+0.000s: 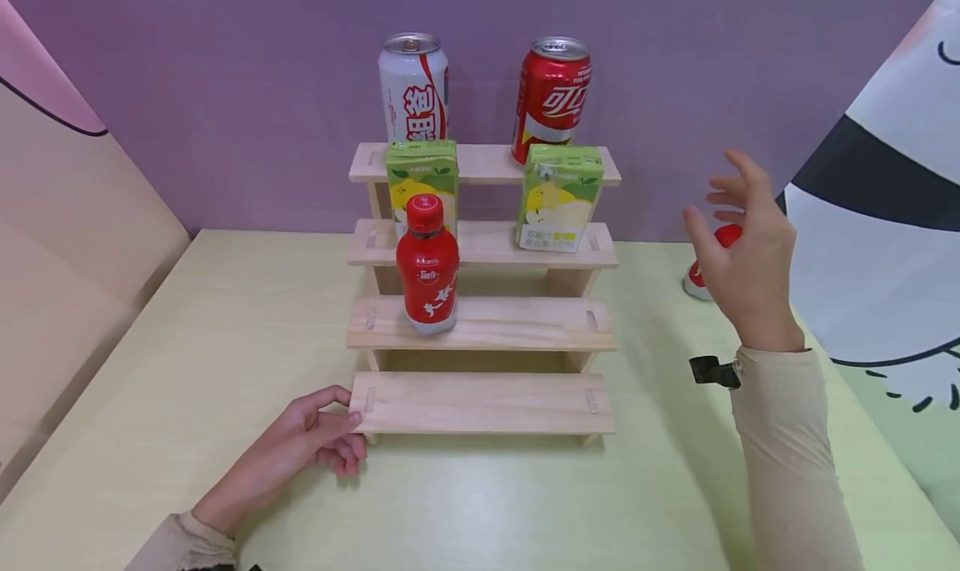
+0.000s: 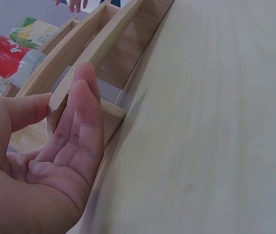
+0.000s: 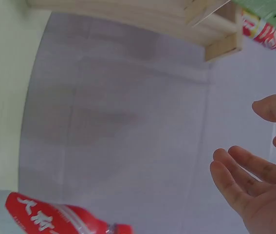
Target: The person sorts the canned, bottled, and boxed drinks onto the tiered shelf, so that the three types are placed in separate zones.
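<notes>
My left hand (image 1: 300, 438) pinches the left end of the lowest step of a wooden tiered stand (image 1: 487, 404), thumb above and fingers beneath. Raised in the air to the right of the stand, my right hand (image 1: 750, 262) holds nothing, its fingers spread and loosely bent. Partly hidden behind it in the head view, a red-capped bottle (image 1: 697, 281) stands on the table; the right wrist view shows more of this bottle (image 3: 55, 217), with white lettering on its red label. Another red bottle (image 1: 427, 271) stands upright toward the left of the second step from the bottom.
Two green-and-yellow juice cartons, one at left (image 1: 423, 171) and one at right (image 1: 562, 200), stand on the third step. The top step carries a white can (image 1: 412, 87) and a red can (image 1: 553, 96). A purple wall (image 1: 262, 137) rises behind the pale table (image 1: 247, 304).
</notes>
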A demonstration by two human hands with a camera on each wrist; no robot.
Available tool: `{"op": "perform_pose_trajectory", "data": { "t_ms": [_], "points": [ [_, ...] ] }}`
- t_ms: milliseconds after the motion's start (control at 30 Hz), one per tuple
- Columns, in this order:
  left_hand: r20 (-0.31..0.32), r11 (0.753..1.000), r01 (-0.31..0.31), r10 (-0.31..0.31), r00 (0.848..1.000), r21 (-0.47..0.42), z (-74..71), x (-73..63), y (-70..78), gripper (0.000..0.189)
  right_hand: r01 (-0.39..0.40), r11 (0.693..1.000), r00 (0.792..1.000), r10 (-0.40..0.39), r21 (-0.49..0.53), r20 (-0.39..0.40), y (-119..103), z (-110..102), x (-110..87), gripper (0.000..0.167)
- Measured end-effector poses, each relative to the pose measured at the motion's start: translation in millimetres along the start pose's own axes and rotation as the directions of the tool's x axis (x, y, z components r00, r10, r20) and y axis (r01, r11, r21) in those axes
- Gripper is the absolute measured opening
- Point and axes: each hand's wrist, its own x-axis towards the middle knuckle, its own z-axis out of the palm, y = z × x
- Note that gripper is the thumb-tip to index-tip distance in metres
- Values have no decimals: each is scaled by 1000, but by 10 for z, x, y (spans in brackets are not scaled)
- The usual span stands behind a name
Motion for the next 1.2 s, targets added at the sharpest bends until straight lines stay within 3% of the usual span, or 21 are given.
{"op": "perform_pose_trajectory", "data": {
  "t_ms": [467,733,933,1200],
  "points": [
    [-17,1000,20,-20,1000,8,8,-2,1,20,-188,980,981,190,-69,30,455,-34,-1,67],
    [-12,1000,21,-21,1000,17,-23,-9,30,21,-306,945,950,311,-117,22,692,7,-39,68],
    [-10,1000,11,-10,1000,29,-20,25,33,22,-350,926,933,358,-142,33,862,-20,-46,72],
    [-14,1000,16,-16,1000,23,9,20,14,23,-427,891,885,447,-155,133,1098,16,-105,81]
  ]
}}
